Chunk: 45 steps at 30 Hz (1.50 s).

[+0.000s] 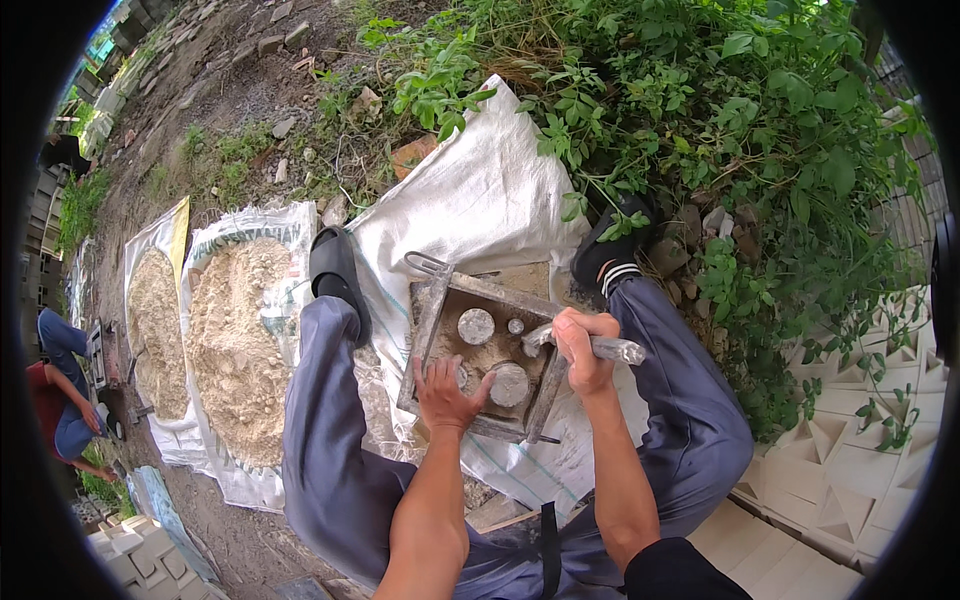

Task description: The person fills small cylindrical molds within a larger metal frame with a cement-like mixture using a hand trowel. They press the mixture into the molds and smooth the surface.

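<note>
Between my legs sits a square, dust-covered mould frame [440, 310] with a wire loop handle at its far left corner. Inside it are pale powder, a round disc [476, 326] at the far side, a larger disc [508, 384] at the near side and smaller round pieces. My left hand [450, 395] lies with fingers spread over the frame's left near part, its thumb beside the larger disc. A small round piece shows partly under those fingers. My right hand [586, 350] is closed around a grey, dusty rod-shaped tool [618, 350] above the frame's right side. The tool's inner end points at the powder.
White woven sacking [470, 180] lies under and beyond the frame. At left, two sacks bear heaps of sandy powder [240, 340]. Leafy plants [700, 120] and stones border the far right; pale patterned blocks [830, 430] stand right. Another person [65, 390] works at far left.
</note>
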Each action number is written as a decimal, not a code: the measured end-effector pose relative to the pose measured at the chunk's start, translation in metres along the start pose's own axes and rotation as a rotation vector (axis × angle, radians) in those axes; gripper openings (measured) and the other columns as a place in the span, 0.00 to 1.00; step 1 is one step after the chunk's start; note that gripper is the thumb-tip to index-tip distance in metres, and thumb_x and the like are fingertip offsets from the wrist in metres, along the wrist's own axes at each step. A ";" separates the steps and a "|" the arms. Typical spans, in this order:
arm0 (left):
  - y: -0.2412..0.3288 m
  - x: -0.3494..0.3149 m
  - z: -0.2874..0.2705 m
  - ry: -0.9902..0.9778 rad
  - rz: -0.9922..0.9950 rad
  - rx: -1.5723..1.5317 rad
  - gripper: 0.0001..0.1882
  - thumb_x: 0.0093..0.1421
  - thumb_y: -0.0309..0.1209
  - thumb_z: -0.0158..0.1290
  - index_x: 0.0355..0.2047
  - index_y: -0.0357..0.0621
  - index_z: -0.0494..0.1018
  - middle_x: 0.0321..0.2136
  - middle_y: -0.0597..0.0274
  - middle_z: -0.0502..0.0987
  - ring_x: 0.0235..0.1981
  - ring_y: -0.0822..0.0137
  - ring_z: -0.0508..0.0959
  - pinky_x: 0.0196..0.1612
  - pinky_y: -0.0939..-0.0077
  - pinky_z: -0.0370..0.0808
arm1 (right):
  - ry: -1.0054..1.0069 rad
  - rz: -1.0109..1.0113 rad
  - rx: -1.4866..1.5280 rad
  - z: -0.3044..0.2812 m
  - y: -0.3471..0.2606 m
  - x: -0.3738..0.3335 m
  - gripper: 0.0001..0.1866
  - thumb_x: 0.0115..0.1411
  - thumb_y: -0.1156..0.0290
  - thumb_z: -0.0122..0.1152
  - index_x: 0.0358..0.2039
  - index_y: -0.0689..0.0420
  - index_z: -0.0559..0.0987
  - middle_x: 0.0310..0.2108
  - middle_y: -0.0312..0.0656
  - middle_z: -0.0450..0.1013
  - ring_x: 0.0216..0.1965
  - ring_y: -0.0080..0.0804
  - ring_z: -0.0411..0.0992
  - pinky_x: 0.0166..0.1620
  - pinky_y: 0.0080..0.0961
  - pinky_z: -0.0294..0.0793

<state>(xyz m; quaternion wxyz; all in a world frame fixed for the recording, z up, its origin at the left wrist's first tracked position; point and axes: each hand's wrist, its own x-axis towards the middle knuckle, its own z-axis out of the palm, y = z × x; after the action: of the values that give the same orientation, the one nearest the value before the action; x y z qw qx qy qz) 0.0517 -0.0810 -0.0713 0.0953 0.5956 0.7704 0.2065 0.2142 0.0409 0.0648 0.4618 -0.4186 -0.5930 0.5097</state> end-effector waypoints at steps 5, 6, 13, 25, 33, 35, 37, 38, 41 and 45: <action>0.007 0.001 0.000 -0.012 -0.005 0.001 0.31 0.50 0.56 0.59 0.41 0.40 0.74 0.38 0.60 0.77 0.43 0.61 0.75 0.69 0.52 0.48 | -0.113 -0.130 -0.236 -0.019 0.036 0.000 0.14 0.51 0.70 0.48 0.11 0.61 0.66 0.11 0.37 0.64 0.16 0.30 0.59 0.38 0.30 0.59; 0.005 0.001 0.000 -0.006 -0.003 0.007 0.31 0.50 0.56 0.59 0.41 0.40 0.74 0.38 0.60 0.77 0.43 0.61 0.75 0.69 0.52 0.48 | -0.112 -0.136 -0.231 -0.016 0.024 0.001 0.14 0.51 0.70 0.48 0.11 0.61 0.66 0.11 0.37 0.64 0.16 0.30 0.59 0.38 0.30 0.59; 0.010 -0.001 0.001 -0.003 0.005 -0.015 0.31 0.51 0.56 0.59 0.41 0.40 0.74 0.35 0.57 0.76 0.43 0.61 0.75 0.69 0.52 0.46 | 0.037 -0.185 -0.094 -0.010 0.049 -0.008 0.13 0.48 0.73 0.49 0.10 0.62 0.64 0.10 0.36 0.59 0.15 0.29 0.52 0.33 0.28 0.57; 0.001 -0.001 -0.004 -0.015 -0.010 -0.017 0.29 0.51 0.55 0.59 0.40 0.41 0.74 0.35 0.59 0.75 0.43 0.61 0.75 0.68 0.52 0.48 | 0.214 -0.134 0.125 0.000 0.020 0.003 0.12 0.51 0.76 0.46 0.13 0.66 0.68 0.10 0.40 0.62 0.18 0.29 0.57 0.27 0.27 0.59; 0.002 -0.004 -0.003 -0.027 -0.010 -0.011 0.30 0.51 0.55 0.59 0.41 0.40 0.74 0.37 0.59 0.76 0.44 0.61 0.75 0.69 0.52 0.47 | -0.065 0.053 -0.175 0.010 0.025 0.013 0.15 0.51 0.73 0.49 0.11 0.62 0.61 0.11 0.44 0.59 0.17 0.38 0.56 0.28 0.33 0.57; 0.006 0.004 0.000 -0.005 0.000 -0.010 0.31 0.50 0.56 0.59 0.41 0.40 0.74 0.37 0.59 0.76 0.44 0.61 0.75 0.69 0.52 0.47 | -0.029 -0.073 -0.245 0.011 0.030 0.007 0.15 0.51 0.73 0.50 0.11 0.62 0.62 0.11 0.45 0.59 0.18 0.41 0.55 0.29 0.33 0.58; 0.007 0.002 0.000 -0.009 -0.004 -0.022 0.32 0.50 0.57 0.58 0.41 0.40 0.74 0.37 0.59 0.76 0.44 0.61 0.75 0.69 0.52 0.48 | -0.117 -0.061 -0.318 0.016 0.032 0.012 0.14 0.50 0.73 0.50 0.11 0.61 0.62 0.11 0.45 0.59 0.17 0.41 0.55 0.29 0.33 0.58; 0.007 0.001 0.001 -0.003 -0.006 -0.019 0.32 0.50 0.57 0.58 0.41 0.40 0.74 0.37 0.59 0.76 0.44 0.61 0.75 0.69 0.52 0.48 | -0.210 -0.063 -0.385 0.019 0.033 0.019 0.14 0.49 0.74 0.51 0.10 0.61 0.63 0.11 0.45 0.59 0.17 0.41 0.55 0.29 0.34 0.58; 0.001 -0.003 0.000 -0.015 -0.021 -0.008 0.32 0.50 0.57 0.58 0.41 0.40 0.74 0.36 0.59 0.76 0.44 0.62 0.75 0.69 0.53 0.47 | -0.174 -0.098 -0.282 0.023 0.002 0.010 0.13 0.49 0.74 0.50 0.11 0.61 0.62 0.13 0.49 0.58 0.17 0.45 0.53 0.31 0.33 0.59; 0.008 0.001 -0.004 -0.043 -0.019 -0.036 0.33 0.52 0.57 0.57 0.43 0.38 0.75 0.38 0.58 0.76 0.44 0.61 0.75 0.69 0.55 0.47 | -0.150 -0.048 -0.248 0.020 0.040 0.003 0.14 0.49 0.73 0.49 0.11 0.61 0.61 0.12 0.47 0.56 0.17 0.42 0.51 0.32 0.31 0.58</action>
<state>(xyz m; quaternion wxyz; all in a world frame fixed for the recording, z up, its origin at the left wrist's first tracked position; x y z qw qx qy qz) 0.0570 -0.0789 -0.0638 0.1247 0.5907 0.7699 0.2067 0.1947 0.0446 0.0246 0.3730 -0.4186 -0.6942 0.4513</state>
